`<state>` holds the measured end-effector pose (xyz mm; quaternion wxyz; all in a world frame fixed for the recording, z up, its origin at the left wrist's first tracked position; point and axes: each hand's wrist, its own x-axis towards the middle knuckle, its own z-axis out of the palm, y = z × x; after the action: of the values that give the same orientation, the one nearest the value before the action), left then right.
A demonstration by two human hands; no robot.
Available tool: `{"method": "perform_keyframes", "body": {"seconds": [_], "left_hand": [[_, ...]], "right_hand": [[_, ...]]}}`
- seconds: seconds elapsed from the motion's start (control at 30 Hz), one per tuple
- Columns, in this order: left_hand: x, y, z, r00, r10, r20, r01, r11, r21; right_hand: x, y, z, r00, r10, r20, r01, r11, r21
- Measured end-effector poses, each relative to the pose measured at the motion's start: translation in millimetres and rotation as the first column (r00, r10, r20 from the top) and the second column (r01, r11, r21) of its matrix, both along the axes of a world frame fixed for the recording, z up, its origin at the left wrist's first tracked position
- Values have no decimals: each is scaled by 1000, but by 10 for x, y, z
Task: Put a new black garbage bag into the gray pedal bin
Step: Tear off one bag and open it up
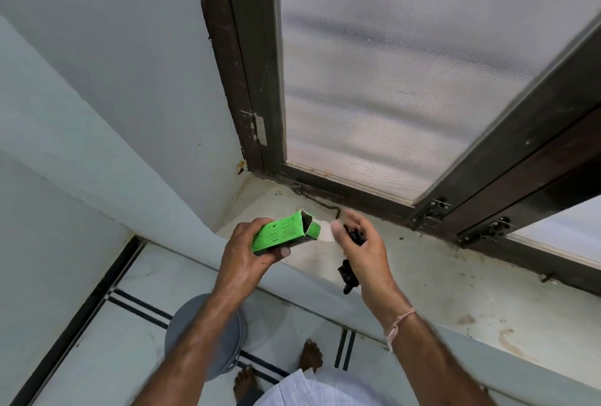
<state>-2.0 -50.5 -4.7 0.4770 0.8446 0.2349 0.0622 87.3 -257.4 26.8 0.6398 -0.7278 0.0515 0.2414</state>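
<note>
The left hand (250,249) grips one green carton (283,233), its end open, with fingers curled round it. The right hand (361,253) holds one folded black garbage bag (348,275) above the window sill (439,282); its fingers seem loosely curled round the bag, but blur hides part. The bag is probably light, soft and slippery, best pinched at its mouth edge. One gray pedal bin (182,334) stands below, closed.

left hand (250,244): fingers and thumb curled round green box (286,233), forearm bare | right hand (361,251): palm turned inward, fingers loosely curled on black bag (348,274), thread band (398,324) at wrist | 2 hands near, apart
</note>
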Motion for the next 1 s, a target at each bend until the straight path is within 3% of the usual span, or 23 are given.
{"method": "perform_keyframes", "body": {"seconds": [0.07, 0.13, 0.27, 0.47, 0.7, 1.0], "left_hand": [[-4, 12, -3, 1000, -4, 4, 4, 1000, 2], [-12, 10, -1, 1000, -21, 0, 21, 1000, 3], [-33, 14, 4, 999, -35, 0, 35, 999, 36], [-26, 48, 24, 999, -54, 0, 54, 998, 40], [-6, 87, 5, 993, -114, -6, 114, 988, 99], [-12, 77, -88, 983, -183, -7, 181, 966, 182]], "right_hand": [[24, -26, 66, 980, 28, -196, -17, 998, 60], [39, -52, 96, 960, 39, -277, 9, 985, 171], [81, -65, 73, 988, 73, -138, -41, 974, 225], [163, -78, 91, 960, 268, 76, -273, 960, 68], [224, -52, 111, 926, 368, 82, -370, 929, 7], [218, -9, 85, 929, 369, 25, -369, 930, -14]]}}
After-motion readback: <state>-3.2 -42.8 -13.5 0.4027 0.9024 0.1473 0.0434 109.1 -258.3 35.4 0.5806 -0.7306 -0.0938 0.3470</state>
